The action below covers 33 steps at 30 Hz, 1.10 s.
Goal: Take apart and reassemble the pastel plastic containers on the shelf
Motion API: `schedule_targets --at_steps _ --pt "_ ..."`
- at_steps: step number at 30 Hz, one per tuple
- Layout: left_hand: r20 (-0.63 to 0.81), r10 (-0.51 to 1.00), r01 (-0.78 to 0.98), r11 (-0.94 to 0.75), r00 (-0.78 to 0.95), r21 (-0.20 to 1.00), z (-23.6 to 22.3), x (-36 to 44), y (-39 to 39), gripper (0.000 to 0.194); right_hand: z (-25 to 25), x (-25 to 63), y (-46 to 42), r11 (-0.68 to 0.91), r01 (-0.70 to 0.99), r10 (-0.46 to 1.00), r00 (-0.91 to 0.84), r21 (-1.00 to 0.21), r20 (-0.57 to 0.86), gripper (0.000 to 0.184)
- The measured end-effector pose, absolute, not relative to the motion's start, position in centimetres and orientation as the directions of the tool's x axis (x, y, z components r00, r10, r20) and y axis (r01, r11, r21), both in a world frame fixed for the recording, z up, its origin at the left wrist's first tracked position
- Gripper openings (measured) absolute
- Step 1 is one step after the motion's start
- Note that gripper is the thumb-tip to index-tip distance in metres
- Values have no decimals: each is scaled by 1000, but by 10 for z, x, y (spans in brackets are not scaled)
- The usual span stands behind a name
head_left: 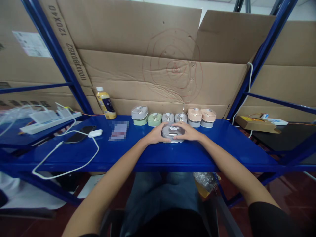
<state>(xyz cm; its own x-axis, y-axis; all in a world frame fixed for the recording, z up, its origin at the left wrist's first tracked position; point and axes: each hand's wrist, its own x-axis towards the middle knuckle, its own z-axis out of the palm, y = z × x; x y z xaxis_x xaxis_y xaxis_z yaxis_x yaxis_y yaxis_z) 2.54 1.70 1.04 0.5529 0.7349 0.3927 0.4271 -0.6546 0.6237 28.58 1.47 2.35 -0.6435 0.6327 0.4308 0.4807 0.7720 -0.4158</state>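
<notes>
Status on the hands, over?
Left hand and right hand clasping grey lidded container. Row of lidded containers directly behind it.

Sheets of brown corrugated cardboard (pixel 123 39) stand behind the blue steel shelf (pixel 222 144), lining the back of the rack, creased and overlapping, with faint red concentric rings (pixel 172 69) drawn on them and a printed white label (pixel 32 43) farther left. Blue steel uprights (pixel 261 56) rise at both ends of the shelf. Above the cardboard, a pale wall or ceiling (pixel 219 5) shows in a narrow gap. Below the shelf lies a glossy dark-red tile floor (pixel 291 194), catching soft reflections from even indoor light. A dark surface (pixel 278 140) sits just beyond the shelf's right end.
</notes>
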Motion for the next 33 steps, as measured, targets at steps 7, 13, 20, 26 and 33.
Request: schedule_targets --at_steps 7,13,20,26,33 --pt "374 758 352 -602 535 717 -1 22 28 106 20 286 17 768 468 635 -642 -437 429 70" --pt "353 760 356 -591 546 724 -3 20 31 105 16 284 19 757 489 650 -625 -433 432 71" --pt "326 748 419 -616 579 667 5 12 30 103 24 289 13 736 531 669 -665 -421 332 89" --pt "250 743 426 -587 620 689 8 7 31 98 27 289 12 719 578 693 -642 -386 329 87" --pt "233 766 481 -577 599 660 5 6 32 105 26 289 11 718 587 692 -662 -373 289 98"
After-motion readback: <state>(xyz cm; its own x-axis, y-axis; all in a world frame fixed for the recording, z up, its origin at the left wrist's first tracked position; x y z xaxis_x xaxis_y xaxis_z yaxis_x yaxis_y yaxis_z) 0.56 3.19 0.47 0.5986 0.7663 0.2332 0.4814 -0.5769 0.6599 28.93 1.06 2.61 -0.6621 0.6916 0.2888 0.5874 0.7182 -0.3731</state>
